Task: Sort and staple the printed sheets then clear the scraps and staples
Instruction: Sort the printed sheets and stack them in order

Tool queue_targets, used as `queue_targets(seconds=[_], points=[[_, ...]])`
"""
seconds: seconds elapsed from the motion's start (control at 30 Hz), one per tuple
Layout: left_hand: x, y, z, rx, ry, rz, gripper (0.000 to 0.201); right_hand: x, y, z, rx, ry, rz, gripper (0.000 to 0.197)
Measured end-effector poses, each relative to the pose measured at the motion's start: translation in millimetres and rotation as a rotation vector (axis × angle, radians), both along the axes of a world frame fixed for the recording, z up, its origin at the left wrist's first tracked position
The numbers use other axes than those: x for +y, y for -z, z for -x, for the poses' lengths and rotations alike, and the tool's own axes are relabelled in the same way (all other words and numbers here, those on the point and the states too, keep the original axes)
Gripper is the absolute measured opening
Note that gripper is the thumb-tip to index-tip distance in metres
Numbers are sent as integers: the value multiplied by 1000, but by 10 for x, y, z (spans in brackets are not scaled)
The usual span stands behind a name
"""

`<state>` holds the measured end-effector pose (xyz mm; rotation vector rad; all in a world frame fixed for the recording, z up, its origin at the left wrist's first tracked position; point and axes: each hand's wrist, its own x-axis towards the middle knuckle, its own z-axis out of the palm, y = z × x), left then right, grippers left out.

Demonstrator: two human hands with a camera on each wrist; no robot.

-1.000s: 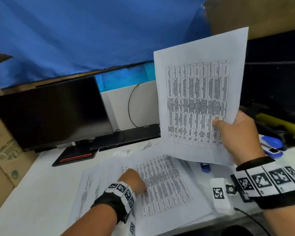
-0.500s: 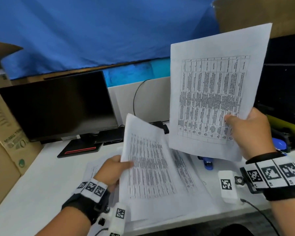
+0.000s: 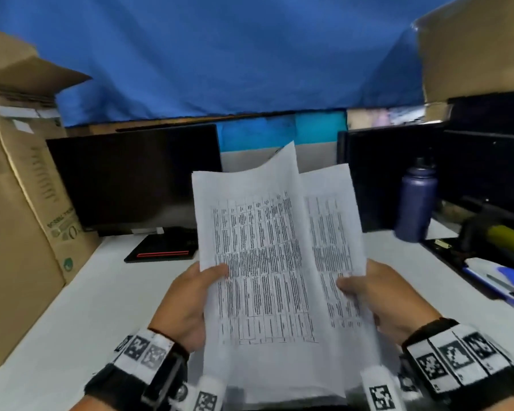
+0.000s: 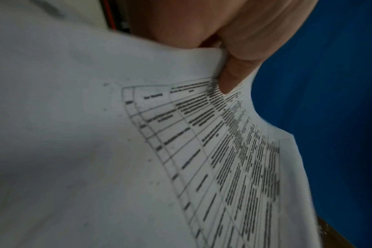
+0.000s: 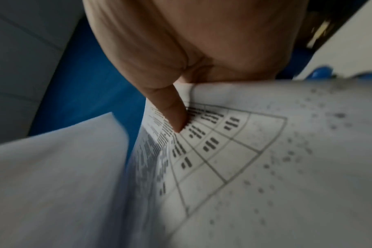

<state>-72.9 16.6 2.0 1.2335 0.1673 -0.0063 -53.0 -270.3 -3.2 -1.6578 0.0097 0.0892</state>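
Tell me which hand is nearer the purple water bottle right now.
Right. The right hand holds the sheets' right edge, below and left of the purple water bottle; the left hand grips their left edge, farther away.

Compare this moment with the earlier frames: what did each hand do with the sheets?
The left hand left the pile on the desk, pinched up a printed sheet and raised it. The right hand brought its held sheet down and inward, so the two sheets now overlap before the person. The right hand's pinch on its sheet stayed; so did the monitor.
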Motion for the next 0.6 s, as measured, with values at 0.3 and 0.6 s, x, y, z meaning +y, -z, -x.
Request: queue_targets(seconds=[0.3,0.6], points=[[-138,150,44,-157,-171,-216,30,248,-74,179,-67,-171,-90,59],[-244,-8,266,-448,-183,-557,45,331,-72,295,-490,-1,294,42]])
